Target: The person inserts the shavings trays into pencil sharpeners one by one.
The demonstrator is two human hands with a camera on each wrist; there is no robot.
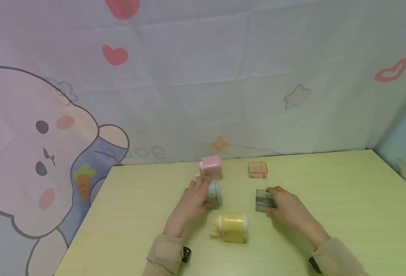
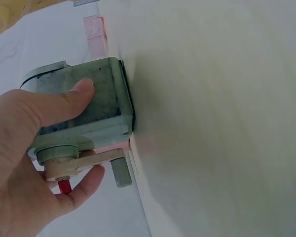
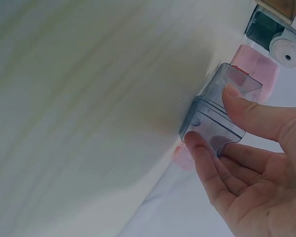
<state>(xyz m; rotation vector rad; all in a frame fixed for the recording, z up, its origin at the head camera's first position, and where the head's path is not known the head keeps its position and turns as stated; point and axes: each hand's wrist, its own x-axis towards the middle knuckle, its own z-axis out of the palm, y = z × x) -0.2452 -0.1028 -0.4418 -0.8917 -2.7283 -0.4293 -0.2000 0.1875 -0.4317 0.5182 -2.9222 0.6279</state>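
My left hand [image 1: 190,197] grips a grey-green crank pencil sharpener [image 1: 215,193] lying on the table. In the left wrist view, the thumb lies along the sharpener's body, and the other fingers pass behind and below it near the crank handle [image 2: 98,159]. To the right, my right hand [image 1: 289,205] pinches a see-through grey shavings drawer [image 1: 263,200] between thumb and fingers, close over the table. The right wrist view shows the drawer [image 3: 214,116] with its hollow inside and a rounded cutout. The palm side of the left hand is partly hidden.
A yellow crank sharpener [image 1: 233,227] lies on the table [image 1: 127,230] between the forearms, nearer the body. Behind the left hand stands a pink sharpener [image 1: 211,165]. A clear red-edged drawer [image 1: 257,170] sits near the back edge, before a printed cloth [image 1: 196,96].
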